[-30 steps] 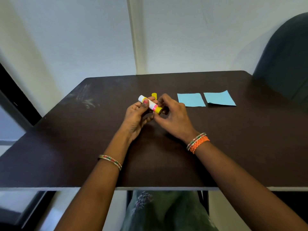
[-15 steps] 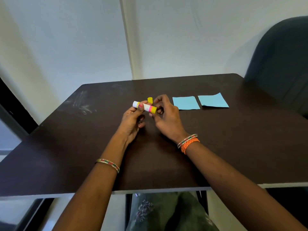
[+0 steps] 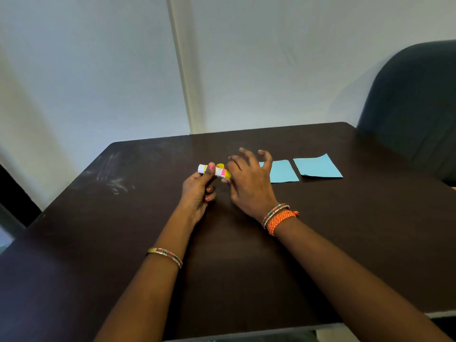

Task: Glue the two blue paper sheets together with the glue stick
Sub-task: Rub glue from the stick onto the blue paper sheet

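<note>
Left hand [image 3: 197, 191] grips the glue stick [image 3: 214, 171]; right hand [image 3: 249, 180], fingers spread, hides its yellow end.

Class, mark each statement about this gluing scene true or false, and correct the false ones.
1. The left hand holds the glue stick. True.
2. The two blue sheets are stacked. False: they lie side by side, apart, on the table.
3. The right hand grips a sheet. False: its fingers are spread and hold no sheet.
4. An orange band is on the right wrist. True.
5. The sheets lie to the right of both hands. True.
</note>
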